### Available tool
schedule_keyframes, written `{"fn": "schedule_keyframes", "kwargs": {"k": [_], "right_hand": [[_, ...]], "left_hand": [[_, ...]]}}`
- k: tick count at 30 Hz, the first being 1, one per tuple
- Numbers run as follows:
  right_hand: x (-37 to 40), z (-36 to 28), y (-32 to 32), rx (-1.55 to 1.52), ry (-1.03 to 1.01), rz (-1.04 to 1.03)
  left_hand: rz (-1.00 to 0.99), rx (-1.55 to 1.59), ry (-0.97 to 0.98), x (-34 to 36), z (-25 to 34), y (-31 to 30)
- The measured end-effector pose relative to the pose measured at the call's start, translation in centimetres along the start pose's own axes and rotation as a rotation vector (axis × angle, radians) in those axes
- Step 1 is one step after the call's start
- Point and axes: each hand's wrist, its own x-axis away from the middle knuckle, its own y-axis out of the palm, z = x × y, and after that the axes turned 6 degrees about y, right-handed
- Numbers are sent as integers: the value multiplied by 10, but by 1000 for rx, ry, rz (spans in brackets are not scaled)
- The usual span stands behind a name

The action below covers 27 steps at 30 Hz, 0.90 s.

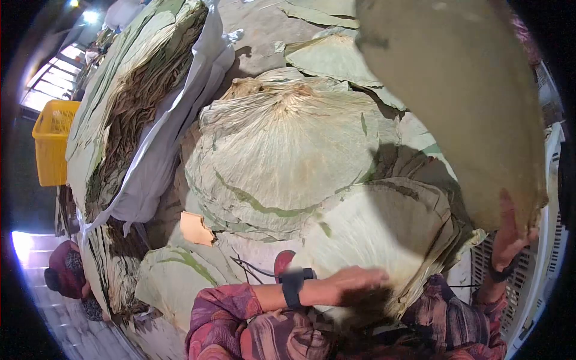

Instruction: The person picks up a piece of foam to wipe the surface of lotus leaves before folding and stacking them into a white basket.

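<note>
A large brown-green dried lotus leaf (456, 102) hangs at the upper right, blurred by motion. My right hand (510, 240) grips it at its lower edge. My left hand (360, 282), a black strap at its wrist, is stretched out over a pale stack of dried leaves (360, 228) close to my body. Motion smears its fingertips, and its shadow falls on the stack. Beyond lies a wider stack of folded pale leaves (288, 156), its ribs fanning out from the far edge.
A tall leaf bundle (132, 90) in white cloth (162, 144) stands on the left, with a yellow crate (54, 144) behind it. White slatted plastic (540, 252) edges the right side. An orange scrap (197, 229) and a black cable (249, 267) lie between the stacks.
</note>
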Motion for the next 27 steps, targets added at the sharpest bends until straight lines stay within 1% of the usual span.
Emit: {"fn": "schedule_keyframes", "kwargs": {"k": [2,3,4,5,6,7,8,9,10,12,13,15,16,18,19,20,21,22,24,25,26,27], "right_hand": [[15,5,2,644,-57,-7],[22,-2,26,-301,196,-70],[19,-22,46,-303,194,-66],[9,-46,68,-161,57,-230],[-3,-71,88,-13,-82,-391],[-14,-91,104,139,-219,-552],[-18,-102,113,294,-355,-714],[-10,-99,122,209,-234,-762],[-8,-98,124,213,-235,-762],[-7,-97,128,312,-290,-967],[-6,-97,129,319,-276,-991],[-10,-96,131,285,-255,-958],[-11,-96,131,247,-232,-922],[-18,-94,125,258,-196,-920],[-20,-89,120,272,-175,-849],[-21,-84,115,283,-153,-774],[-19,-81,109,234,-34,-714],[-15,-78,104,233,-31,-714],[-10,-69,92,287,204,-361],[-12,-54,70,600,9,-423],[-12,-52,65,642,114,-390],[-12,-54,65,448,223,-287]], "left_hand": [[-250,55,-3,1,28,-34],[-158,-104,-109,3,34,-57],[-66,-264,-214,-1,40,-90],[-491,-397,-1067,-34,59,-158],[291,-484,-576,19,14,-172],[386,-933,-62,87,-98,-223],[689,-397,-192,45,-31,-257],[713,-717,-292,23,-2,-275],[725,-1040,-390,9,10,-291],[642,-1243,-221,-12,8,-319],[646,-1239,-220,-23,2,-330],[580,-1570,-25,-43,-15,-346],[583,-1565,-23,-47,-23,-352],[467,-1723,-326,-55,-33,-354],[468,-1717,-320,-58,-37,-352],[460,-1799,-365,-63,-32,-347],[449,-1882,-414,-66,-27,-343],[446,-1881,-416,-69,-20,-340],[452,-1710,-508,-74,-7,-339],[449,-1712,-510,-72,-12,-344],[435,-1744,-463,-70,-14,-349],[422,-1777,-415,-68,-16,-353]]}}
